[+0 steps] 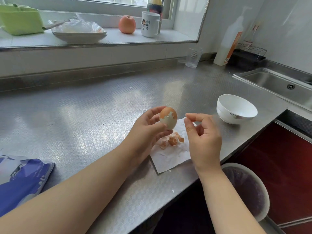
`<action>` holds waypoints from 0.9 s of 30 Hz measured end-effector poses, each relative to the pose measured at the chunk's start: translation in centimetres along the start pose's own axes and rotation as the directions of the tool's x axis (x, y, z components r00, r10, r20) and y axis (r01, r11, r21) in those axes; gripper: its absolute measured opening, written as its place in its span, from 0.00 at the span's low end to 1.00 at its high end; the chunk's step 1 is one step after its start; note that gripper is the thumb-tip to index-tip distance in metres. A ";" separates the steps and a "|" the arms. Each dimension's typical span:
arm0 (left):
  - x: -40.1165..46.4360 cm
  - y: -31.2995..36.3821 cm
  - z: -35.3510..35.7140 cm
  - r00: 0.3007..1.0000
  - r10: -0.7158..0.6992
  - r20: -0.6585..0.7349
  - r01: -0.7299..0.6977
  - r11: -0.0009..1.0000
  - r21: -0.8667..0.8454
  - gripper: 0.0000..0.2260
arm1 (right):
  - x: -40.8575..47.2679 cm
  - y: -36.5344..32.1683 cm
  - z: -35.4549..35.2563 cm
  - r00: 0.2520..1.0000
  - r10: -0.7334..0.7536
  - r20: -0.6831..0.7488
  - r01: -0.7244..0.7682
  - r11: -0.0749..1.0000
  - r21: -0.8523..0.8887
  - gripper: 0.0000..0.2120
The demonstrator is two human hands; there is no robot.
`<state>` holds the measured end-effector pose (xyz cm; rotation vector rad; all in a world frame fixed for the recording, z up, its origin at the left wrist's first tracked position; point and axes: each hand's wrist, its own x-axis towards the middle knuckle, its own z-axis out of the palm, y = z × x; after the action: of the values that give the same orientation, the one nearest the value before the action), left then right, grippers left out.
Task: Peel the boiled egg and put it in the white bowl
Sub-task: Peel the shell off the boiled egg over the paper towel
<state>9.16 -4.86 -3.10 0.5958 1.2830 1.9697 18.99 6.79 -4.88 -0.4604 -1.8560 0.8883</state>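
Egg [168, 118] half peeled: brown shell on top, bare white below. Held upright above the counter [84, 107] in left hand [148, 130], fingers closed round it. Right hand [202, 132] just right of egg, not touching, thumb and forefinger pinched together; whether on a shell flake, cannot tell. Shell bits [171, 141] heaped on paper towel [168, 157] beneath the hands. White bowl [236, 108] empty, farther right, near sink [276, 83].

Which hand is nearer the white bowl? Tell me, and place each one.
Right. The right hand is apart from the white bowl, to its left. The left hand is farther left, holding the egg.
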 end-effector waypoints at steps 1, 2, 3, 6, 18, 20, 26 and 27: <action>0.0 0.0 0.0 1.000 0.002 -0.011 -0.002 1.000 -0.016 0.23 | 0.0 0.0 0.0 1.000 -0.005 0.027 0.005 1.000 -0.008 0.05; 0.0 0.1 0.0 1.000 0.004 -0.021 -0.004 1.000 -0.025 0.23 | 0.0 0.0 0.0 0.999 -0.014 0.048 0.015 1.000 -0.013 0.06; 0.0 0.1 0.0 1.000 0.005 -0.029 -0.006 0.999 -0.031 0.23 | 0.0 0.0 0.0 0.998 -0.031 0.061 0.032 0.999 -0.016 0.07; -0.1 0.1 0.1 1.000 -0.007 -0.015 0.006 0.999 -0.043 0.22 | -0.1 0.1 0.2 0.991 -0.103 0.089 0.105 0.994 -0.021 0.08; -0.4 0.3 0.4 1.000 0.007 -0.014 -0.006 0.999 0.034 0.13 | 0.0 0.4 0.4 0.974 -0.192 0.117 0.199 0.979 -0.050 0.09; -0.4 0.3 0.4 1.000 0.005 -0.013 -0.005 0.999 0.032 0.13 | -0.1 0.5 0.5 0.970 -0.226 0.089 0.234 0.968 -0.093 0.08; -0.3 0.2 0.4 1.000 -0.017 -0.003 0.017 1.000 0.003 0.13 | -0.1 0.5 0.7 0.966 -0.250 0.062 0.256 0.957 -0.135 0.08; -0.3 0.1 0.3 1.000 -0.021 0.002 0.021 1.000 -0.008 0.13 | -0.1 0.6 0.7 0.970 -0.234 0.066 0.240 0.964 -0.116 0.08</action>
<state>9.53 -4.90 -2.83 0.5780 1.2742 1.9560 18.32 6.88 -5.57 -0.2840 -1.9728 0.6322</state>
